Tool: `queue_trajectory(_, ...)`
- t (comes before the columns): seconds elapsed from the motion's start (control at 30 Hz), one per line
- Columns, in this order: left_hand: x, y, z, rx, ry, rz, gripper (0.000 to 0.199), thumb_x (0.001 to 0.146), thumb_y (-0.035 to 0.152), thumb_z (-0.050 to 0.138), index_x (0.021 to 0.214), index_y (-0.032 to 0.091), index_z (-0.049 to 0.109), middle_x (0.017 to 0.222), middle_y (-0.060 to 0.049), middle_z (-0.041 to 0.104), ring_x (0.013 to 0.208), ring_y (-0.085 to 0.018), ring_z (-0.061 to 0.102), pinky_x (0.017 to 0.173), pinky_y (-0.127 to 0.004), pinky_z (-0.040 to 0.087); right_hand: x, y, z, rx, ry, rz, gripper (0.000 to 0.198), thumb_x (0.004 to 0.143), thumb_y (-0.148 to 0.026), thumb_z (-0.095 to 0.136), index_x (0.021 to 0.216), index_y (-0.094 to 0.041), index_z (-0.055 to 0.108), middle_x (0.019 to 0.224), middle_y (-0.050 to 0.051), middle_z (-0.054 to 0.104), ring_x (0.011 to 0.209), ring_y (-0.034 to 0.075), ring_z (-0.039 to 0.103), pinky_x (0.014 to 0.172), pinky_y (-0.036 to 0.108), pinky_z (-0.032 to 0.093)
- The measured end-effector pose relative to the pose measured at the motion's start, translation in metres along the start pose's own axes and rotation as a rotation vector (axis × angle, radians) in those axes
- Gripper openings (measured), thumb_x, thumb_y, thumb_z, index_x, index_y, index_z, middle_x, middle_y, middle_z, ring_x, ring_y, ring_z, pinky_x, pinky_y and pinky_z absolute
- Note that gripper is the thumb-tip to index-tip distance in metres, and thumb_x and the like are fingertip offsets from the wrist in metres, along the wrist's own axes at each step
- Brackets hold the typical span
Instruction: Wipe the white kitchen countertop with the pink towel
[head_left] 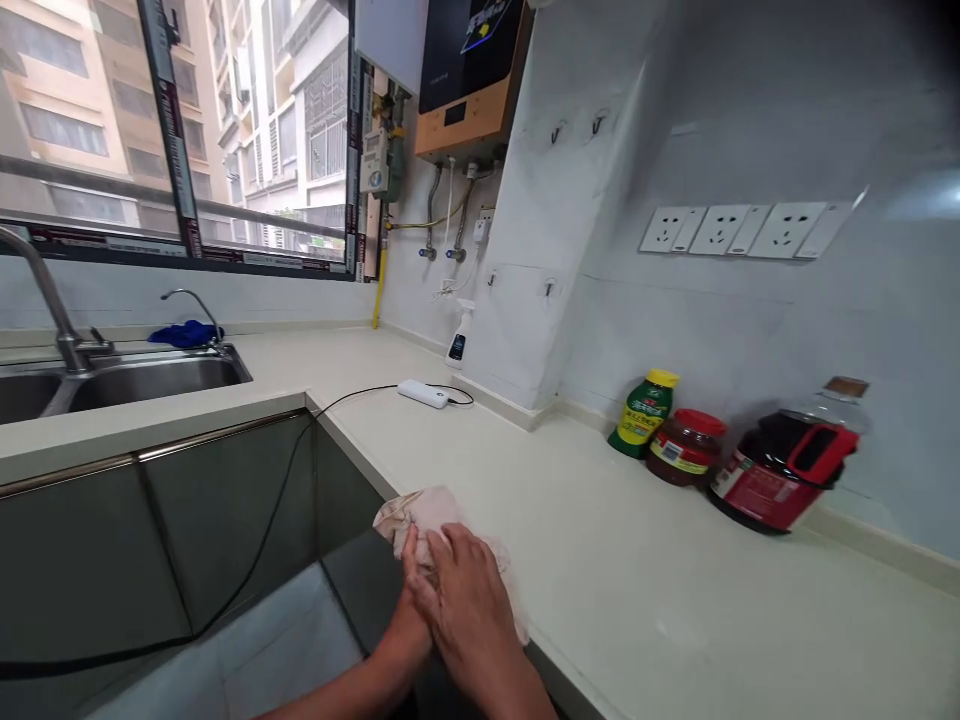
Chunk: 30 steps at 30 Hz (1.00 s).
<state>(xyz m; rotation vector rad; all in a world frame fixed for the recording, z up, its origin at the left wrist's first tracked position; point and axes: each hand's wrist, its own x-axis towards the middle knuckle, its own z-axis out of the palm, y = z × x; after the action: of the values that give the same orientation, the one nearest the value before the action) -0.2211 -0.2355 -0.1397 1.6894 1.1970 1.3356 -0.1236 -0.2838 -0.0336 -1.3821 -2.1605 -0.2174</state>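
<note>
Pale tabletop has bottles & jar by the right wall, prob. out of the way, w/ right hand flat, fingers a bit spread, on cloth at near edge, left hand partly hidden, can't tell its grip.

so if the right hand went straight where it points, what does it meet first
Past the cloth beneath it, the right hand would probably meet the white device; depth and exact line are unclear.
</note>
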Motion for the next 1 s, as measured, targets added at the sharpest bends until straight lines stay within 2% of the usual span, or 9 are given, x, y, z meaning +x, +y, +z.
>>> queue_trajectory(0.07, -0.001, 0.002, -0.028, -0.097, -0.034, -0.042, 0.092, 0.083, 0.074, 0.054, 0.16, 0.032, 0.026, 0.157, -0.013, 0.045, 0.141, -0.033, 0.049, 0.11, -0.048, 0.05, 0.004, 0.002, -0.002, -0.046, -0.069, 0.012, 0.048, 0.098, -0.043, 0.059, 0.139, -0.018, 0.054, 0.143, 0.014, 0.056, 0.134, 0.033, 0.049, 0.111, 0.055, 0.045)
queue_trajectory(0.13, 0.001, 0.007, -0.056, -0.224, -0.132, -0.086, 0.095, 0.078, 0.07, 0.063, 0.157, 0.025, 0.034, 0.149, -0.015, 0.055, 0.132, -0.035, 0.057, 0.108, -0.049, 0.05, 0.005, 0.005, -0.001, -0.127, -0.112, -0.003, 0.062, 0.092, -0.046, 0.069, 0.144, -0.018, 0.049, 0.146, 0.015, 0.053, 0.136, 0.034, 0.047, 0.11, 0.056, 0.045)
queue_trajectory(0.23, 0.012, 0.022, -0.087, -0.149, -0.169, -0.118, 0.081, 0.08, 0.06, 0.064, 0.148, 0.018, 0.049, 0.129, -0.014, 0.069, 0.111, -0.031, 0.068, 0.1, -0.045, 0.054, 0.01, 0.01, 0.008, -0.254, -0.165, -0.015, 0.083, 0.08, -0.045, 0.083, 0.147, -0.016, 0.044, 0.147, 0.02, 0.051, 0.134, 0.039, 0.048, 0.103, 0.058, 0.049)
queue_trajectory(0.33, 0.024, 0.043, -0.096, 0.038, -0.118, -0.049, 0.067, 0.08, 0.057, 0.06, 0.134, 0.017, 0.062, 0.113, -0.01, 0.075, 0.093, -0.025, 0.071, 0.09, -0.039, 0.057, 0.013, 0.014, 0.016, -0.314, -0.165, 0.019, 0.06, 0.092, -0.029, 0.069, 0.146, -0.019, 0.045, 0.144, 0.02, 0.054, 0.128, 0.037, 0.053, 0.095, 0.054, 0.051)
queue_trajectory(0.43, 0.032, 0.067, -0.094, 0.215, -0.106, 0.032, 0.054, 0.083, 0.056, 0.055, 0.119, 0.02, 0.071, 0.101, -0.006, 0.077, 0.083, -0.022, 0.071, 0.081, -0.033, 0.058, 0.003, 0.021, 0.01, -0.345, -0.123, 0.052, 0.047, 0.099, -0.02, 0.052, 0.146, -0.022, 0.046, 0.136, 0.017, 0.06, 0.114, 0.031, 0.06, 0.087, 0.048, 0.053)
queue_trajectory(0.53, 0.039, 0.092, -0.088, 0.307, -0.105, 0.114, 0.044, 0.083, 0.056, 0.054, 0.103, 0.022, 0.075, 0.103, -0.006, 0.078, 0.089, -0.022, 0.072, 0.078, -0.028, 0.057, -0.028, 0.031, -0.011, -0.352, -0.069, 0.074, 0.05, 0.096, -0.024, 0.06, 0.144, -0.023, 0.046, 0.128, 0.013, 0.063, 0.101, 0.028, 0.061, 0.081, 0.045, 0.052)
queue_trajectory(0.73, 0.062, 0.136, -0.059, 0.36, -0.208, 0.207, 0.044, 0.089, 0.051, 0.049, 0.109, 0.021, 0.074, 0.102, -0.007, 0.076, 0.089, -0.021, 0.069, 0.07, -0.026, 0.053, -0.127, 0.062, -0.063, -0.37, 0.108, 0.15, 0.079, 0.065, -0.018, 0.091, 0.134, -0.024, 0.051, 0.121, 0.009, 0.065, 0.1, 0.03, 0.056, 0.088, 0.048, 0.044)
queue_trajectory(0.83, 0.08, 0.144, -0.035, 0.398, -0.32, 0.306, 0.045, 0.092, 0.051, 0.046, 0.111, 0.021, 0.074, 0.099, -0.008, 0.073, 0.088, -0.02, 0.067, 0.068, -0.027, 0.052, -0.18, 0.082, -0.09, -0.369, 0.193, 0.191, 0.087, 0.054, -0.011, 0.092, 0.13, -0.026, 0.053, 0.118, 0.007, 0.065, 0.105, 0.031, 0.054, 0.093, 0.047, 0.04)
queue_trajectory(1.0, 0.112, 0.128, -0.002, 0.539, -0.405, 0.44, 0.044, 0.092, 0.049, 0.045, 0.114, 0.022, 0.073, 0.11, -0.01, 0.07, 0.1, -0.025, 0.065, 0.084, -0.037, 0.052, -0.27, 0.113, -0.145, -0.518, 0.12, 0.26, 0.063, 0.07, -0.012, 0.067, 0.131, -0.022, 0.052, 0.119, 0.011, 0.062, 0.112, 0.032, 0.054, 0.093, 0.046, 0.041)
